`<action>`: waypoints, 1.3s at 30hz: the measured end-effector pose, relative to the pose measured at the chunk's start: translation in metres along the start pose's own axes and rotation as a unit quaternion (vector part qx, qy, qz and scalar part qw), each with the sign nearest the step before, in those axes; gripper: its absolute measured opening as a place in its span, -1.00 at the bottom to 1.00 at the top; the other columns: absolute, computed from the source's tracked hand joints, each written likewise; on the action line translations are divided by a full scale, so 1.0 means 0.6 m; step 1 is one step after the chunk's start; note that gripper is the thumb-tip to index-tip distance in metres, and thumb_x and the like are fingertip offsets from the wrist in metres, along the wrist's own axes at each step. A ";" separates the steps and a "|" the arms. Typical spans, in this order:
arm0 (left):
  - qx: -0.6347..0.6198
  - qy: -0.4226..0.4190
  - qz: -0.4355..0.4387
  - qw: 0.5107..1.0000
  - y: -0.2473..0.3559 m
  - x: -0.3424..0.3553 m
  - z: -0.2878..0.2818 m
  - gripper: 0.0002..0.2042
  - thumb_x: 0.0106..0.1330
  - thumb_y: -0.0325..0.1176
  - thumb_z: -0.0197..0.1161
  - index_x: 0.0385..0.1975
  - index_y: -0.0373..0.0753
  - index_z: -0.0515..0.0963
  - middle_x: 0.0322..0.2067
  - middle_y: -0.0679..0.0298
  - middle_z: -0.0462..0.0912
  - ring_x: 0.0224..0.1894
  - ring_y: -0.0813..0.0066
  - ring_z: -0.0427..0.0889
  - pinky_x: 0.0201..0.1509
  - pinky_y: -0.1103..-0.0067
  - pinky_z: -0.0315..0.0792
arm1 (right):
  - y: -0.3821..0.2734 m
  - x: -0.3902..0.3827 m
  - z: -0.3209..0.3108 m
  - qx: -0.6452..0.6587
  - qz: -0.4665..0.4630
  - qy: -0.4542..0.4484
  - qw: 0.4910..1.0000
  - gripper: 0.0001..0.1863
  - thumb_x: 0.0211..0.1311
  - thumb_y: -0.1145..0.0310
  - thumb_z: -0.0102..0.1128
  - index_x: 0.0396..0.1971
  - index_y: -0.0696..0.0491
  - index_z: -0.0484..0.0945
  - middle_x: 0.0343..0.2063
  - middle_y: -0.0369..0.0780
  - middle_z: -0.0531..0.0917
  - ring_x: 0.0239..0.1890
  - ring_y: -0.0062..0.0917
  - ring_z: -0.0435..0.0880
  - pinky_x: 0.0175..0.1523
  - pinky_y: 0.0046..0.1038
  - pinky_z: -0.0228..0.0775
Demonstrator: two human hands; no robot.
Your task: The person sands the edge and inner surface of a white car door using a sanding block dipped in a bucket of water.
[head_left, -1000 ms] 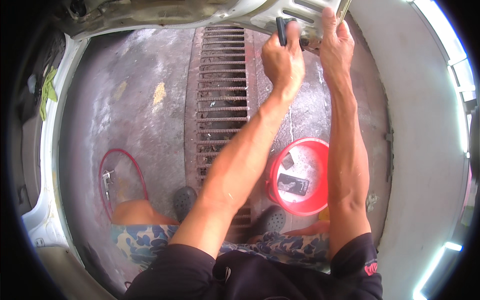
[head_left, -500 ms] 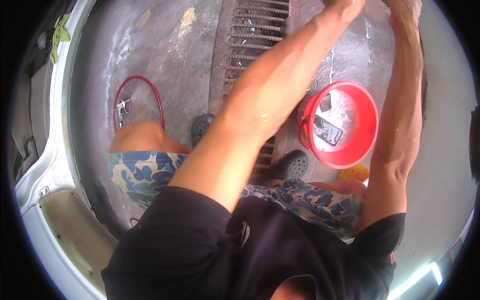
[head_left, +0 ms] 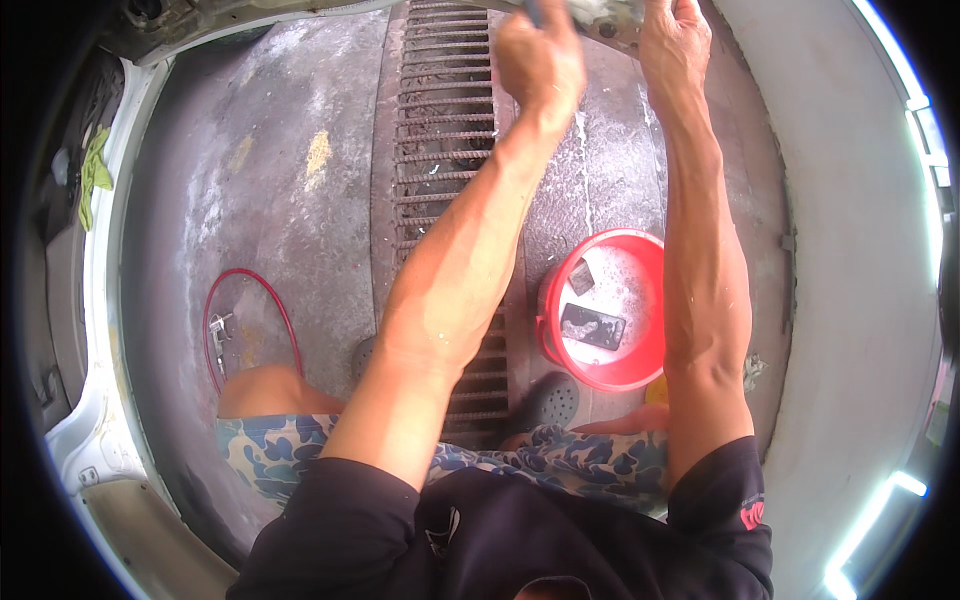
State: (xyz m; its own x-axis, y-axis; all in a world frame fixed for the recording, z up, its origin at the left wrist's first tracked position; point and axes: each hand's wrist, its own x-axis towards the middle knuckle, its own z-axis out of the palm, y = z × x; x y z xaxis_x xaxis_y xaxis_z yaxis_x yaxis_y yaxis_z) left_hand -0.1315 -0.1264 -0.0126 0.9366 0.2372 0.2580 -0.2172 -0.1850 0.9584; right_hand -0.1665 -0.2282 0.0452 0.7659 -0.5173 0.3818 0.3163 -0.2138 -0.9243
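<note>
Change: view swings back up from the lap | left hand [head_left: 540, 60]: fisted on dark handle, soapy panel [head_left: 600, 15] just beyond | right hand [head_left: 675, 40]: fingers spread against panel | red bucket [head_left: 640, 375]: well below both hands.

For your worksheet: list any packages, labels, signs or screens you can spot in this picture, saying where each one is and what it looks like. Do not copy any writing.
Small emblem: on the black right sleeve, lower right; red, too small to make out.
Small pale mark: on the black shirt front, bottom centre; whitish.
No packages, signs or screens show for certain; the dark flat pieces in the red bucket cannot be identified.
</note>
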 end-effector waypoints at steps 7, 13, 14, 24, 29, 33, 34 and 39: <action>-0.022 -0.176 -0.055 0.983 -0.032 -0.011 -0.077 -0.50 0.44 0.02 0.30 -0.45 -0.40 0.63 -0.59 0.16 0.59 -0.50 0.37 0.56 -0.39 0.37 0.43 | -0.027 0.016 -0.101 -0.274 0.000 -0.153 0.950 -0.53 0.57 -0.02 0.07 -0.04 0.14 0.62 -0.38 -0.28 0.65 -0.34 -0.57 0.61 -0.24 -0.38 0.50; 0.048 -0.491 0.028 0.869 -0.048 -0.231 -0.039 -0.61 0.46 -0.07 0.19 -0.29 -0.37 0.60 -0.48 -0.06 0.69 -0.44 0.15 0.71 -0.31 0.25 0.55 | 0.064 -0.148 -0.297 -0.440 0.222 -0.376 0.784 -0.76 0.32 0.24 0.29 -0.26 0.13 0.72 -0.40 -0.09 0.77 -0.40 -0.49 0.76 -0.24 -0.33 0.62; 0.115 -0.541 0.074 0.830 -0.046 -0.271 -0.027 -0.69 0.43 -0.18 0.13 -0.19 -0.35 0.58 -0.38 -0.16 0.70 -0.34 -0.08 0.73 -0.22 0.16 0.58 | 0.106 -0.196 -0.328 -0.421 0.332 -0.433 0.725 -0.78 0.30 0.28 0.29 -0.21 0.12 0.72 -0.36 -0.10 0.79 -0.36 -0.47 0.78 -0.21 -0.35 0.65; 0.323 -0.681 0.114 0.647 -0.187 -0.419 0.050 -0.74 0.29 -0.45 0.13 -0.19 -0.28 0.78 -0.15 -0.08 0.79 -0.05 0.10 0.81 -0.01 0.22 0.67 | 0.358 -0.475 -0.365 -0.414 0.179 -0.431 0.782 -0.45 0.12 -0.01 0.42 0.07 -0.04 0.64 0.10 0.00 0.68 0.22 -0.14 0.60 0.33 -0.17 0.38; 0.413 -0.672 0.093 0.607 -0.324 -0.492 0.086 -0.69 0.40 -0.30 0.13 0.01 -0.18 0.73 0.10 0.10 0.73 0.21 0.23 0.68 0.26 0.34 0.53 | 0.324 -0.447 -0.341 -0.342 0.319 -0.488 0.737 -0.48 0.24 0.00 0.33 0.07 0.03 0.60 0.03 -0.05 0.69 0.07 -0.20 0.64 0.19 -0.23 0.47; 0.359 -0.672 0.116 0.637 -0.283 -0.482 0.057 -0.62 0.50 -0.17 0.00 0.12 -0.12 0.68 0.08 0.16 0.75 0.26 0.27 0.63 0.36 0.35 0.42 | 0.179 -0.326 -0.389 -0.090 0.521 -0.305 0.792 -0.74 0.38 0.21 0.19 -0.15 0.10 0.61 -0.31 -0.20 0.69 -0.43 -0.46 0.57 -0.31 -0.41 0.48; 0.358 -0.666 0.108 0.646 -0.281 -0.484 0.053 -0.61 0.49 -0.19 -0.02 0.15 -0.11 0.66 0.07 0.19 0.75 0.22 0.27 0.65 0.34 0.32 0.43 | 0.126 -0.279 -0.344 -0.038 0.482 -0.262 0.835 -0.79 0.43 0.22 0.13 -0.32 0.05 0.53 -0.43 -0.25 0.60 -0.50 -0.53 0.46 -0.39 -0.44 0.36; 0.328 -0.688 0.100 0.639 -0.290 -0.478 0.044 -0.62 0.44 -0.32 -0.06 0.13 -0.13 0.62 0.01 0.22 0.77 0.08 0.32 0.72 0.06 0.36 0.56 | -0.116 -0.043 -0.082 -0.278 -0.083 -0.207 0.935 -0.54 0.62 0.21 0.02 -0.58 0.07 0.44 -0.69 -0.32 0.49 -0.65 -0.63 0.39 -0.51 -0.50 0.30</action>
State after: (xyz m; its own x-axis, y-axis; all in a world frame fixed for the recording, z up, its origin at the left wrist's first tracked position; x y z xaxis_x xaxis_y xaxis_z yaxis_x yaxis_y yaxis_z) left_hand -0.3548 -0.1876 -0.2565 0.3608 -0.8344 -0.4166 -0.6309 -0.5474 0.5498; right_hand -0.2358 -0.2404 0.0993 0.9193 -0.0996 0.3808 0.1981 -0.7190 -0.6662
